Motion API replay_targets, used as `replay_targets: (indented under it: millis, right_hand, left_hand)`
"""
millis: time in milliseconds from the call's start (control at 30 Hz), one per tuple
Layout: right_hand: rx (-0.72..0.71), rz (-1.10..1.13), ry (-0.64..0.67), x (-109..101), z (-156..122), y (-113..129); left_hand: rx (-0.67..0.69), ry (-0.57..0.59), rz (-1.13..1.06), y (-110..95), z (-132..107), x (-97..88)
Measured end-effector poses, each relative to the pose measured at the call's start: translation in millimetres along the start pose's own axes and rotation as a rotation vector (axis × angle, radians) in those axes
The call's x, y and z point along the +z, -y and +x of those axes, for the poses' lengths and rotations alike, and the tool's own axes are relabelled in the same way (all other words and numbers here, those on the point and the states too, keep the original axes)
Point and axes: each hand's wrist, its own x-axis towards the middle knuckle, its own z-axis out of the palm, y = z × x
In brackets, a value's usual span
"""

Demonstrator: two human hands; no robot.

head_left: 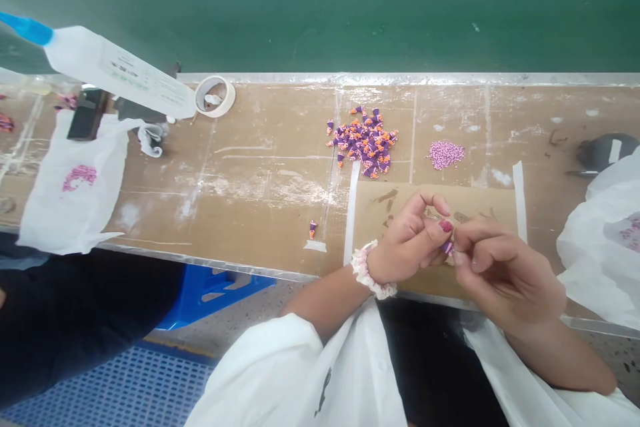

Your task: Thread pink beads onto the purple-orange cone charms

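My left hand (411, 240), with a frilly white band at its wrist, pinches a small purple figure (447, 248) between thumb and fingers. Most of the figure is hidden behind the fingertips. Right beside it, the thumb and forefinger of my right hand (513, 273) are pressed together; what they hold, if anything, is too small to make out. Both hands are above a brown sheet (480, 200) taped to the table. Beyond them lie a pile of purple and orange figures (367, 143) and a smaller heap of tiny pink-purple pieces (446, 154).
One single figure (313, 229) lies near the table's front edge. To the left are a white squeeze bottle (120, 70), a tape roll (229, 97) and a plastic bag (47, 193). Another bag (595, 240) is at right. A person's dark-clothed leg (95, 313) shows beside a blue stool (193, 293).
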Motion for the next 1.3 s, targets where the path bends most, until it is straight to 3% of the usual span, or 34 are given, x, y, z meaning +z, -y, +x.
replay_targets:
  millis: [333,500,633,700,800,900,967,1067,1300]
  right_hand:
    - [-0.128,-0.089,0.048,-2.6,3.6,-1.3]
    - [-0.089,-0.104,0.036,-0.1,-0.8,-1.7]
    - [0.042,0.064,0.042,0.5,-2.4,-13.0]
    - [0.107,0.067,-0.047,-2.1,0.9,-25.3]
    - [0.187,-0.229,-0.212,-10.6,9.6,-51.2]
    - [0.25,-0.54,-0.118,-18.6,16.3,-79.2]
    - [0.249,-0.624,-0.042,-20.2,17.3,-94.6]
    - [0.241,-0.711,-0.043,-18.0,16.3,-109.5]
    - [0.233,-0.809,-0.063,-10.9,23.4,-115.7]
  left_hand:
    - [0.039,0.044,-0.023,2.7,-0.7,-1.8]
    - [0.022,0.028,0.048,4.4,-1.9,-5.3]
    - [-0.005,-0.044,0.128,-2.1,-3.2,-11.8]
    - [0.015,-0.177,0.222,-11.8,-0.4,-20.0]
    - [0.101,-0.428,0.355,-31.3,9.8,-38.7]
    - [0.125,-0.535,0.403,-46.6,21.2,-56.5]
    - [0.109,-0.559,0.424,-50.5,24.4,-62.3]
    - [0.103,-0.546,0.452,-48.7,20.3,-60.1]
    - [0.063,-0.455,0.473,-43.6,5.3,-48.7]
